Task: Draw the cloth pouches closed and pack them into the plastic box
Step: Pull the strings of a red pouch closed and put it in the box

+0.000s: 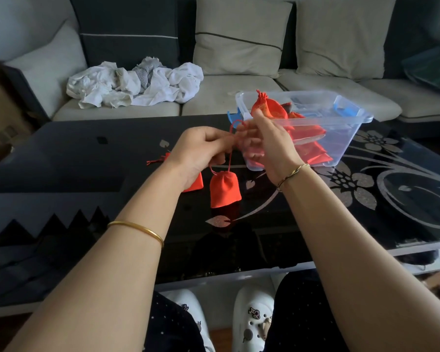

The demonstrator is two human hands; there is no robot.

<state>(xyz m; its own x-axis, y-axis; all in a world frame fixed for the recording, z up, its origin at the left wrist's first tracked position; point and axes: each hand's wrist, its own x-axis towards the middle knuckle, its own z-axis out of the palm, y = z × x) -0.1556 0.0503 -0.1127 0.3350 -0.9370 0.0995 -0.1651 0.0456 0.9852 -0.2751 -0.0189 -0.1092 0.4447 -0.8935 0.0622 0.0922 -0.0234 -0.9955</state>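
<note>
A small red cloth pouch [224,189] hangs by its red drawstring [230,158] just above the black table, its mouth gathered shut. My left hand [201,151] pinches the string near its top. My right hand [264,141] holds the string's loop close beside the left, fingers curled. Just behind my right hand stands the clear plastic box [341,138] with several red pouches [308,146] inside; one gathered pouch [269,105] sticks up above its rim. Another red pouch [194,184] lies on the table, mostly hidden under my left wrist, its string end [155,161] showing to the left.
The glossy black table [87,158] has a floral pattern on its right side [353,184]. Blue latches [348,110] sit on the box's ends. Behind the table is a light sofa with a heap of white cloth [135,82] and cushions.
</note>
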